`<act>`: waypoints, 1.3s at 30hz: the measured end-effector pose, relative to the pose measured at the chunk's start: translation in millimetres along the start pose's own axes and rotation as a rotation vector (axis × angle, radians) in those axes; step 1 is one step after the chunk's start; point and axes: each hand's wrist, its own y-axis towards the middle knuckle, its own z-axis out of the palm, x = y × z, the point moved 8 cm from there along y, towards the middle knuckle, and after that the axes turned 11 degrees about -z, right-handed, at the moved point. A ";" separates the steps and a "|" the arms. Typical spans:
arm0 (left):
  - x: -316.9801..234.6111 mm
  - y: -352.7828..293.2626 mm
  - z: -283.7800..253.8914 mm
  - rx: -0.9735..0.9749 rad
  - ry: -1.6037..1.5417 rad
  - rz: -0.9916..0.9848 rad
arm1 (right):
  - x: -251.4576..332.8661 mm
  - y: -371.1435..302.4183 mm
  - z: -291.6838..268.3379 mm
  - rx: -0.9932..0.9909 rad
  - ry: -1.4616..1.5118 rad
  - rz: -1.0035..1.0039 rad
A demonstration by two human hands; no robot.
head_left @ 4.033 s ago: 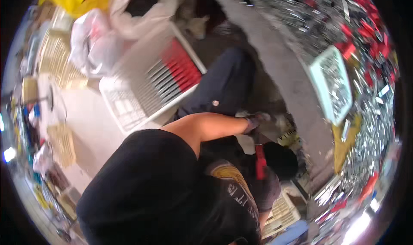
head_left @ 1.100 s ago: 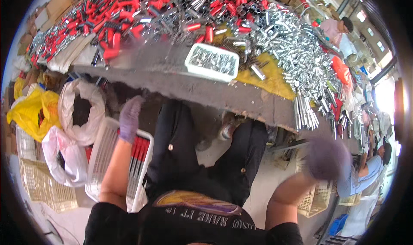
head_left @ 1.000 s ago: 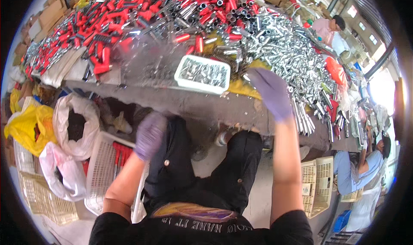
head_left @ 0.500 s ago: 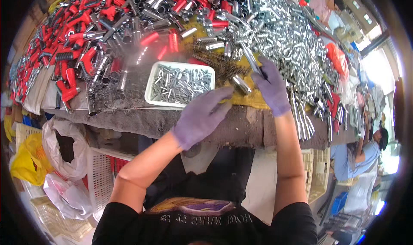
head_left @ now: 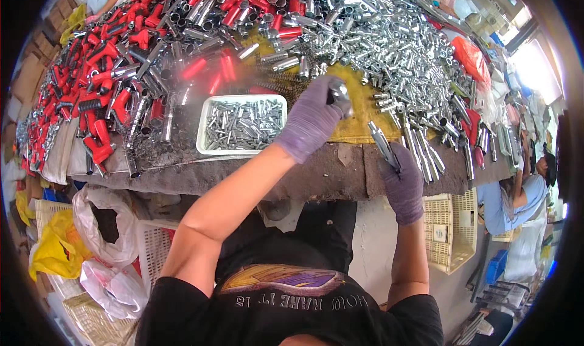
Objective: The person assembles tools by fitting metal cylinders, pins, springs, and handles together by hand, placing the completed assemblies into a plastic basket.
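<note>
My left hand [head_left: 313,118], in a purple glove, is closed round a short, shiny metal tube [head_left: 342,98] above the yellow cloth [head_left: 353,127]. Its fingers hide much of the tube. Beyond the front edge of the bench, my right hand [head_left: 403,182], gloved alike, grips a slim metal rod [head_left: 382,142] that points up and away to the left. The two pieces are apart. To the left of my left hand stands a white tray [head_left: 201,140] full of small metal pins [head_left: 240,124].
Red-and-black handles [head_left: 100,109] and chrome tubes are heaped at the left. Silver metal parts [head_left: 395,54] are piled at the right, with long springs [head_left: 286,81] in the middle. Bags [head_left: 103,224] and crates [head_left: 450,230] stand below. Another person [head_left: 517,194] works at far right.
My left hand has closed on the short tube, which lay on the yellow cloth, and lifted it. My right hand has drawn back toward me with the rod.
</note>
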 end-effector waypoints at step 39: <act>98.4 -48.3 93.6 0.590 0.037 -0.051 | 23.1 53.6 69.4 -0.324 0.687 0.180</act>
